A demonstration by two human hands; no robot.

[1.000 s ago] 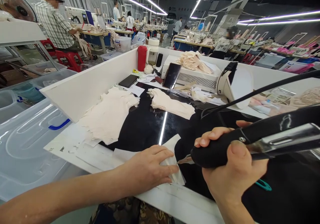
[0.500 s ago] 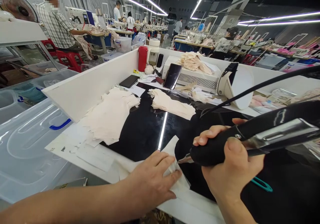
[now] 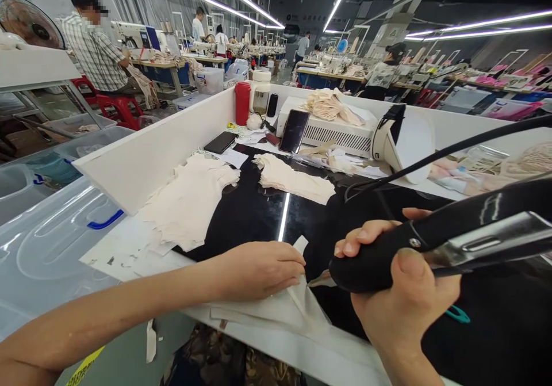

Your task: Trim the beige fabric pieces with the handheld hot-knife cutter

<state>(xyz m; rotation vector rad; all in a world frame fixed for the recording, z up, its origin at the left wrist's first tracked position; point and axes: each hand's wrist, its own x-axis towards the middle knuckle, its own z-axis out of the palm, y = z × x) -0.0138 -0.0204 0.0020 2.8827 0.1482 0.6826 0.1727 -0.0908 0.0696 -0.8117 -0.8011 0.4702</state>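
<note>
My right hand (image 3: 401,282) is wrapped round a black hand tool (image 3: 371,262) with a silver lever along its side. Its narrow metal tip (image 3: 321,280) points left, close beside a thin off-white fabric piece (image 3: 308,304). My left hand (image 3: 259,271) is closed, pinching that fabric at the front edge of the black work surface (image 3: 250,219); the palm hides part of the cloth. Farther back lie two stacks of cut cream fabric, a larger left stack (image 3: 185,202) and a smaller right stack (image 3: 295,179).
A white panel (image 3: 150,156) borders the table's left. At the back stand a red bottle (image 3: 242,104), a leaning phone (image 3: 294,132), a vented white box (image 3: 332,136) and a white lamp-like cone (image 3: 409,147). A black cable (image 3: 452,149) crosses the right. A teal loop (image 3: 457,314) lies beyond my right wrist.
My left hand has gone from lying spread over the fabric to a closed pinch, slightly farther back, and the cloth is now raised in a fold. The tool has barely moved.
</note>
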